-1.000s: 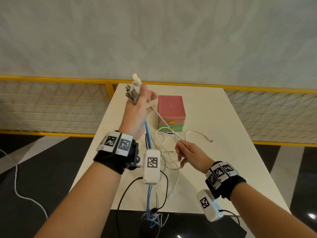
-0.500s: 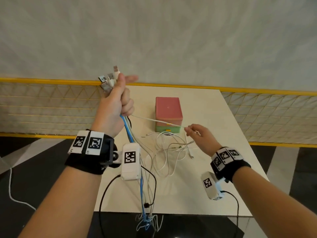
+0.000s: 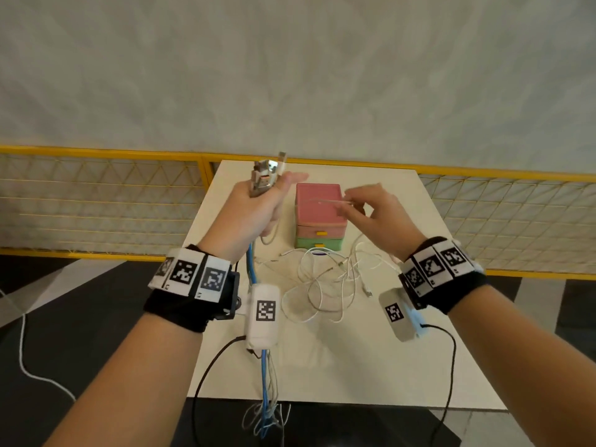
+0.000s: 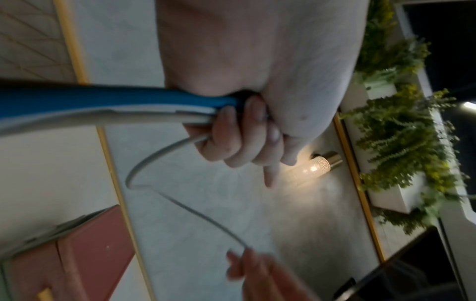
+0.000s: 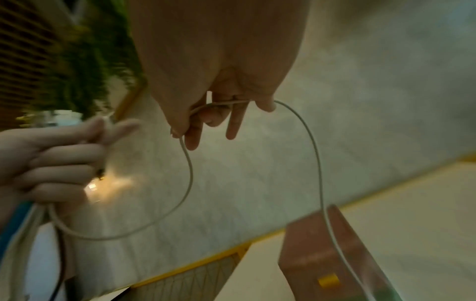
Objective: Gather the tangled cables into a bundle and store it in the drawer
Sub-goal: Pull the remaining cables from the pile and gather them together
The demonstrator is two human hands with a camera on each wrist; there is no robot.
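My left hand (image 3: 258, 208) is raised over the table's left side and grips a bunch of cables (image 4: 128, 106), blue and white, with their plug ends (image 3: 267, 172) sticking up above the fist. The loose lengths hang down past the table's front edge (image 3: 267, 398). My right hand (image 3: 364, 208) is held over the small drawer box (image 3: 317, 204) and pinches a thin white cable (image 5: 314, 154) that loops across to the left hand. A tangle of white cables (image 3: 325, 285) lies on the table in front of the box.
The drawer box has a pink top, a pink drawer and a green drawer (image 3: 319, 245), both closed, with yellow handles. The white table (image 3: 403, 366) stands against a yellow mesh railing (image 3: 96, 201). Black leads run from my wrist cameras.
My right hand has risen from the tangle to above the box, pulling the thin white cable up. The left hand stayed raised with its bunch and shifted slightly right.
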